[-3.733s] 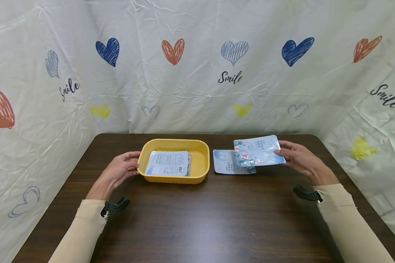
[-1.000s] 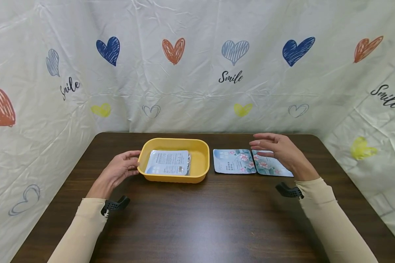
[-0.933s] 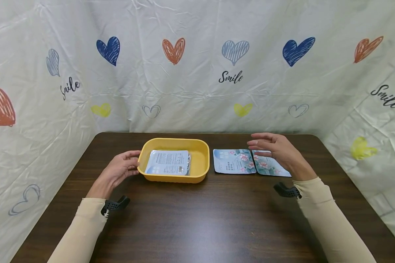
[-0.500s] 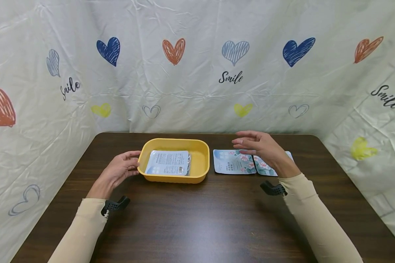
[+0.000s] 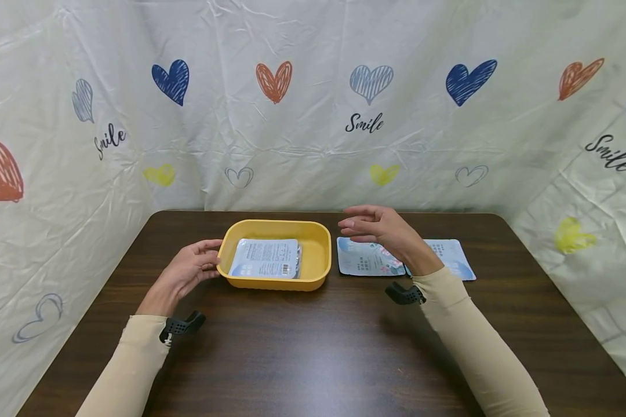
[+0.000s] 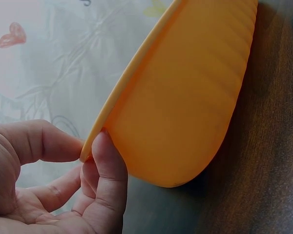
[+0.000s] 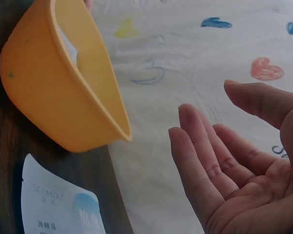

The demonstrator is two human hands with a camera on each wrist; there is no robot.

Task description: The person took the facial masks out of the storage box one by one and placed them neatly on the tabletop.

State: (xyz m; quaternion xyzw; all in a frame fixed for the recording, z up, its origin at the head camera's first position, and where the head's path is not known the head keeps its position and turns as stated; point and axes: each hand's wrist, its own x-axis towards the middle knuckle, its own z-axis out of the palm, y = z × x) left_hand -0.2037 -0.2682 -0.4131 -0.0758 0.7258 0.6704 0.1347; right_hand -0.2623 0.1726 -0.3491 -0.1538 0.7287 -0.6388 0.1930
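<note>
My left hand (image 5: 190, 269) pinches the left rim of a yellow plastic tub (image 5: 279, 284), as the left wrist view shows, with thumb and fingers on either side of the edge. In the tub lie blue-white flat sachets (image 5: 263, 259), the top one with its printed back and barcode up. My right hand (image 5: 381, 231) holds nothing; its fingers are loosely extended above a floral foil sachet (image 5: 362, 263), just right of the tub. A second sachet (image 5: 451, 258) lies beside that one, partly hidden by my right wrist and sleeve.
The dark wooden table (image 5: 302, 347) carries the tub and sachets near its back edge. Behind it hangs a white curtain (image 5: 313, 139) printed with hearts and "Smile". Each wrist wears a black strap mount.
My right hand held a floral sachet, which now lies on the table at the right. Emptied, the hand has moved left over the other sachet. My left hand stays at the tub.
</note>
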